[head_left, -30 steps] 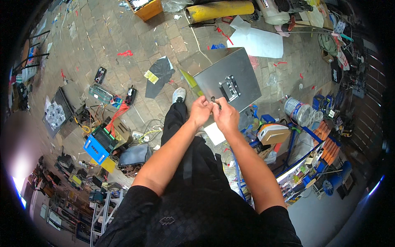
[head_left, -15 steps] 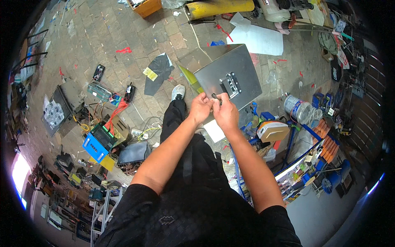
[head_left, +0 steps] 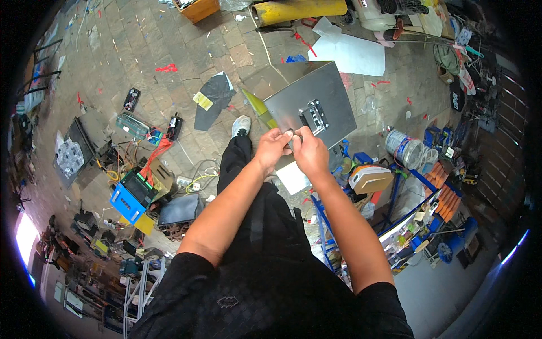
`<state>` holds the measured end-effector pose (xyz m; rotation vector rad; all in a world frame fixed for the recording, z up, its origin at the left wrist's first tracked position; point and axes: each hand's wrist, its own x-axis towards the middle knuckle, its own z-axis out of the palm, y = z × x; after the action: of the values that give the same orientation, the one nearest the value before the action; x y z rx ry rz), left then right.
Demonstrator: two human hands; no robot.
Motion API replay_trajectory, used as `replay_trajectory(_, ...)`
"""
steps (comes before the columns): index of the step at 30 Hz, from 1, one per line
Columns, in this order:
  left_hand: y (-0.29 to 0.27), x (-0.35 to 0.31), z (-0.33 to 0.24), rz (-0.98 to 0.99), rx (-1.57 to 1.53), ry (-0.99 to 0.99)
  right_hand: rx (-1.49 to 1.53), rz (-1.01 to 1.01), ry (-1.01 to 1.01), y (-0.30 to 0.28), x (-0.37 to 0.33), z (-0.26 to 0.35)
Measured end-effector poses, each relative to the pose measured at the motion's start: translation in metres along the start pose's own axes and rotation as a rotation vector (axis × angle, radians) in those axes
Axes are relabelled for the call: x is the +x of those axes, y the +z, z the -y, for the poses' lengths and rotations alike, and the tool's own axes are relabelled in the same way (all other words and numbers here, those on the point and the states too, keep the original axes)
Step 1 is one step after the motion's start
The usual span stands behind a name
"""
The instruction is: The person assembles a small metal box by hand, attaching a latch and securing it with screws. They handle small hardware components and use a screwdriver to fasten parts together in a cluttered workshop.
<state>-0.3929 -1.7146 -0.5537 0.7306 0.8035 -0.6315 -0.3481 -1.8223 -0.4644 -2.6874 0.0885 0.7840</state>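
Observation:
My left hand [head_left: 272, 148] and my right hand [head_left: 310, 151] meet fingertip to fingertip, both closed in a pinch. Between them shows a small dark piece, too hidden to name. Just beyond the fingers stands a grey sheet-metal box [head_left: 334, 85], its near face tilted toward me. A shiny metal handle [head_left: 316, 117] with a bracket is fixed on that face, close to my right fingertips. Along the box's left edge hangs a yellow-green strip or film [head_left: 257, 104]. Whether my fingers touch the box is hard to make out.
A white shoe [head_left: 241, 125] stands on the paved floor left of the box. Cordless tools, cables and a blue-and-black case [head_left: 129, 202] lie at left. On the right are a paint bucket [head_left: 407, 148] and a cluttered blue-framed rack [head_left: 395, 223]. Ahead lies a yellow cylinder [head_left: 299, 11].
My left hand has turned slightly, and its thumb now lies closer to the right fingertips. The dark piece shows less. The whole scene has shifted a little to the left.

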Motion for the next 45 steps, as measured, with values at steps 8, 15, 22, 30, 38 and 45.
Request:
replay_trajectory(8,-0.008,0.007,0.000,0.048,-0.083,-0.197,0.662,0.388,0.414,0.006,0.016,-0.021)
replay_trajectory(15,-0.003,0.007,-0.005,0.005,0.007,-0.139,0.315,0.256,0.214,0.018,0.014,-0.033)
replay_trajectory(22,0.007,-0.004,-0.014,-0.069,-0.094,-0.155,-0.210,-0.009,-0.039,0.012,0.001,0.001)
replay_trajectory(30,0.008,0.000,-0.018,-0.125,-0.031,-0.142,-0.322,0.045,-0.289,-0.003,0.012,0.001)
replay_trajectory(38,0.007,0.008,-0.029,-0.159,0.165,-0.045,-0.423,0.161,-0.245,-0.003,0.013,0.016)
replay_trajectory(45,0.012,0.008,-0.032,-0.265,0.333,-0.027,-0.371,0.120,-0.249,-0.004,0.007,0.006)
